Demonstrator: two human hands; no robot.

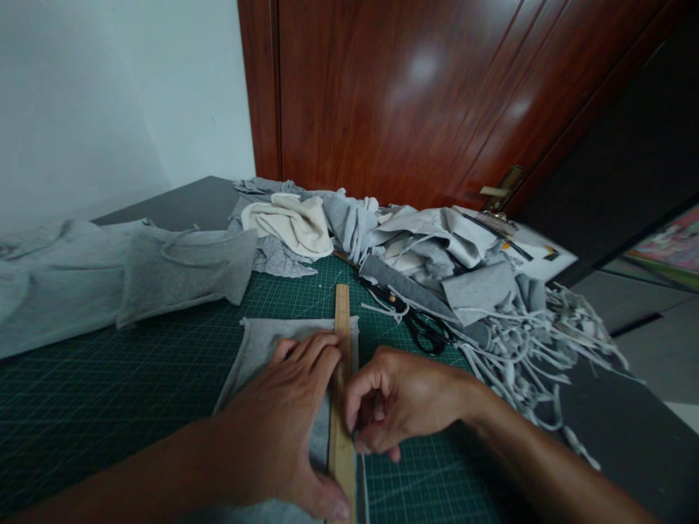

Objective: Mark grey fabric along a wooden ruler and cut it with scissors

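A piece of grey fabric (256,342) lies flat on the green cutting mat (415,480). Along its right side runs a wooden ruler (342,313), lengthwise away from me. My left hand (289,407) is spread open over the fabric, its fingertips and thumb pressing on the ruler. Close against the ruler's right edge, my right hand (382,400) is closed in a pinch. A small dark tip shows at its fingertips, but what it grips is mostly hidden. A narrow strip of the fabric (361,487) shows beyond the ruler, below that hand.
Black-handled scissors (426,327) lie beyond my right hand, partly under grey fabric scraps (480,291). Thin cut strips (524,364) are heaped at the right. More grey fabric pieces (186,273) lie at the left, with a cream cloth (289,222) at the back. A brown door (382,94) stands behind.
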